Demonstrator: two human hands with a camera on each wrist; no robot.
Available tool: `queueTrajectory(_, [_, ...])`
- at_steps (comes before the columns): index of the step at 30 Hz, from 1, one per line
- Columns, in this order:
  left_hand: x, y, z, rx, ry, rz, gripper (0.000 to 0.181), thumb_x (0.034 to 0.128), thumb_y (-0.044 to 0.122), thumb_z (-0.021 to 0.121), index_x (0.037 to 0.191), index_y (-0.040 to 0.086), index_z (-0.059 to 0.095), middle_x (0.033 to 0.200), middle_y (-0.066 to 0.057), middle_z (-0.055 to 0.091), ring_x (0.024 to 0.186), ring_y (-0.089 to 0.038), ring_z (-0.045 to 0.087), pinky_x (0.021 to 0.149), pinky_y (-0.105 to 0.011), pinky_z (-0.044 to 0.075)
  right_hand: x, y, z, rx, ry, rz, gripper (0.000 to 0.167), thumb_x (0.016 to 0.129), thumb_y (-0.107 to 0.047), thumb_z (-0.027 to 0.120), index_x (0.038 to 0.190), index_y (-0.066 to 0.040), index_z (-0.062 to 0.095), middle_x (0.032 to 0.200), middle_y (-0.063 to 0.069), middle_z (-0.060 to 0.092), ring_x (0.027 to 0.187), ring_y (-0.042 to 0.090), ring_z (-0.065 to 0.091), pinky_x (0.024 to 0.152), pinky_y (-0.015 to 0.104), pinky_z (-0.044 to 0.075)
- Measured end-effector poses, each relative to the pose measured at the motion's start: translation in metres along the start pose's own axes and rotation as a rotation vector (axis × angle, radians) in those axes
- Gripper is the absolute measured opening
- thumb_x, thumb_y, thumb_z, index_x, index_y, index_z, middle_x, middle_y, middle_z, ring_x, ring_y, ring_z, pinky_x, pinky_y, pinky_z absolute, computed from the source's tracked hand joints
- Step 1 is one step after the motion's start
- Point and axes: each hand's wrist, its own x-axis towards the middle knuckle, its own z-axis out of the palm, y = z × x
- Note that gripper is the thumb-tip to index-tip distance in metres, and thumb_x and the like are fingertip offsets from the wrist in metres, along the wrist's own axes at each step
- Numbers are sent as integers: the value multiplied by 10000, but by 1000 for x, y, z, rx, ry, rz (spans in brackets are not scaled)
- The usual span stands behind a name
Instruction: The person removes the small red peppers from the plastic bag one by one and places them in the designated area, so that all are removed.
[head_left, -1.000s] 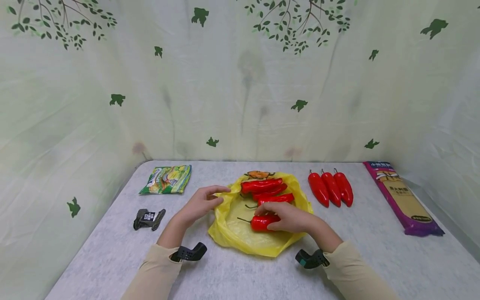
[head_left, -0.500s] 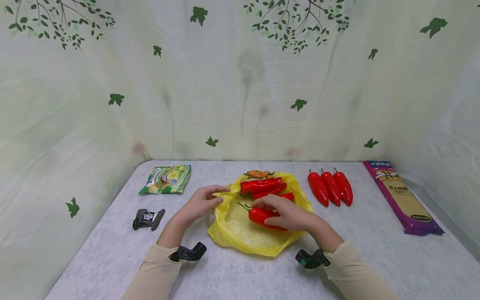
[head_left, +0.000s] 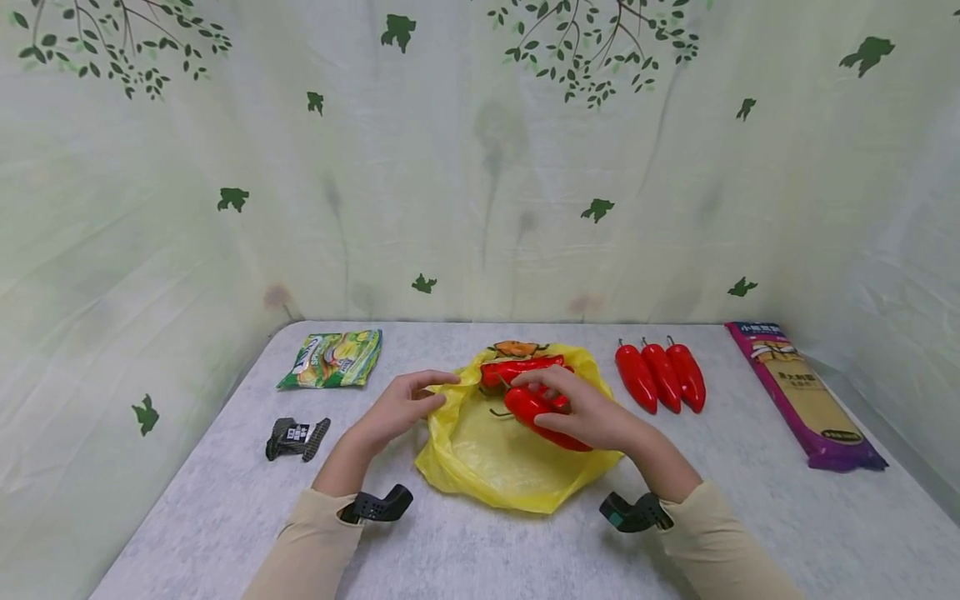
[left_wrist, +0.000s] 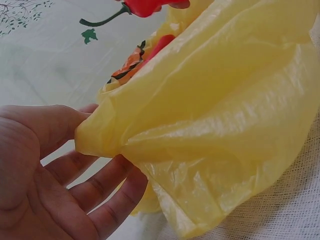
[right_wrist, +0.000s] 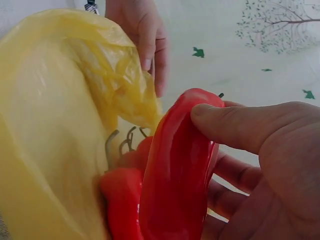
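In the head view a yellow plastic bag (head_left: 495, 475) lies open on the table with red peppers (head_left: 517, 367) inside. The left hand (head_left: 401, 410) pinches the bag's left rim; in the left wrist view the thumb and fingers of that hand (left_wrist: 75, 170) hold the yellow film (left_wrist: 200, 125). Over the bag's right part, the right hand (head_left: 592, 412) grips a red pepper (head_left: 536, 414), its stem toward the upper left. The right wrist view shows this pepper (right_wrist: 175, 170) between thumb and fingers, with other peppers (right_wrist: 122, 200) behind it in the bag.
Three red peppers (head_left: 662, 373) lie side by side right of the bag. A purple and tan noodle packet (head_left: 810, 396) is at the far right. On the left lie a green and yellow snack packet (head_left: 333, 360) and a small black wrapped item (head_left: 295, 439). A patterned curtain (head_left: 465, 167) hangs behind.
The right hand has lifted the pepper from the bag's lower middle, up and to the right, and tilted it. The left hand has stayed at the bag's rim.
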Motion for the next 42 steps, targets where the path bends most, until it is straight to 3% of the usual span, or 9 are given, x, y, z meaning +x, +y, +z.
queueTrajectory(11, [1,0,0,5,7,-12,333,1004,170,581,1332,143,632,1474,-88,550,1201,-257,607,907,-285,493,-6,-4,-20,34,75,62,565,909,-186,728,1416,-294,504,1324,24,598,1113,243,597,826,340,583])
queueTrajectory(17, [1,2,1,6,20,-27,319,1003,173,583,1316,177,644,1465,-56,562,1196,-232,609,917,-297,500,-9,0,-32,67,135,114,601,901,-168,732,1435,-269,475,1410,55,546,1174,293,579,828,377,591])
queueTrajectory(24, [1,0,0,15,6,-10,334,1010,188,575,1336,134,628,1471,-101,550,1201,-251,603,912,-297,497,-13,8,-42,78,187,129,631,902,-126,725,1455,-253,451,1424,82,531,1183,303,569,831,379,594])
queueTrajectory(35, [1,3,1,2,16,-33,326,1005,176,576,1326,178,636,1467,-57,557,1197,-228,605,910,-294,506,-24,15,-64,65,270,148,636,921,-86,688,1480,-237,426,1449,140,492,1224,376,557,850,469,588])
queueTrajectory(42, [-1,3,0,12,9,-17,339,1007,187,578,1340,146,626,1473,-89,549,1202,-243,607,917,-306,514,-29,24,-74,72,317,230,655,946,-67,641,1508,-284,384,1500,143,445,1258,391,519,860,498,579])
